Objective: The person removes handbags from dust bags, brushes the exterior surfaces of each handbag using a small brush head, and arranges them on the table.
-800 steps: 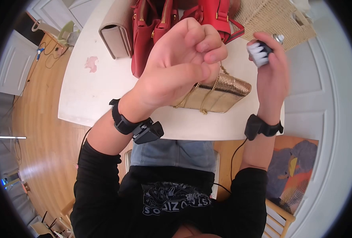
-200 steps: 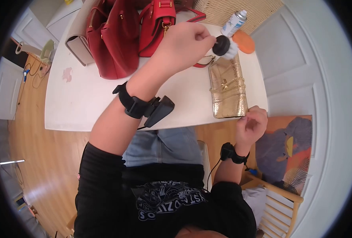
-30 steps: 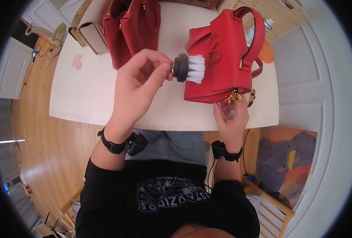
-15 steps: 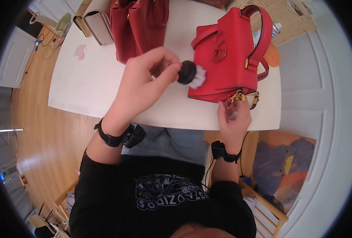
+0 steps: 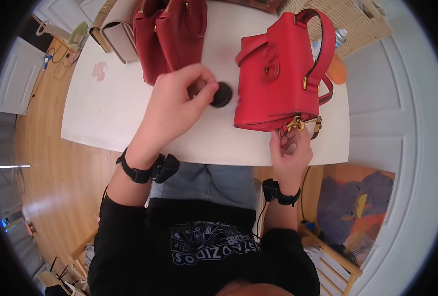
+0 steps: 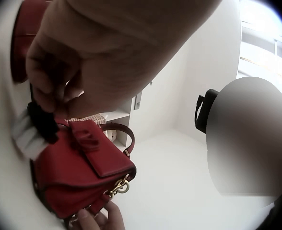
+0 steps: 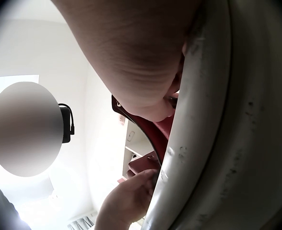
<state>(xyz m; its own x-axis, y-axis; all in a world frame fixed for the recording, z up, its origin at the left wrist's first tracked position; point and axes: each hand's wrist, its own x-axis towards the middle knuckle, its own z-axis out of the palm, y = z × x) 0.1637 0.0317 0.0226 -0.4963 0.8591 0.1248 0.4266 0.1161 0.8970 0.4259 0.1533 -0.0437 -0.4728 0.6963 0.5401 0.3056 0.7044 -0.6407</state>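
My left hand (image 5: 172, 108) pinches a brush (image 5: 221, 94) by its thin stem, just left of a red handbag (image 5: 278, 74). Its black base and blurred white bristles (image 6: 28, 136) show in the left wrist view; whether they touch the bag I cannot tell. The handbag stands near the table's front right, its handle toward the right. At the bag's lower corner, by a gold clasp (image 5: 296, 123), my right hand (image 5: 293, 158) grips the red strap end. In the right wrist view the table edge (image 7: 198, 110) hides most of the right fingertips.
A darker red bag (image 5: 172, 44), a beige bag (image 5: 121, 37) and a gold bag (image 5: 98, 39) stand at the table's back left. Behind the handbag are a spray can (image 5: 340, 37), an orange round object (image 5: 336, 70) and a woven basket (image 5: 362, 29).
Over the last half second the brush has moved slightly left and down from the handbag. Earlier, the gold bag lay at the front right where the red handbag stands; the right hand keeps its grip.
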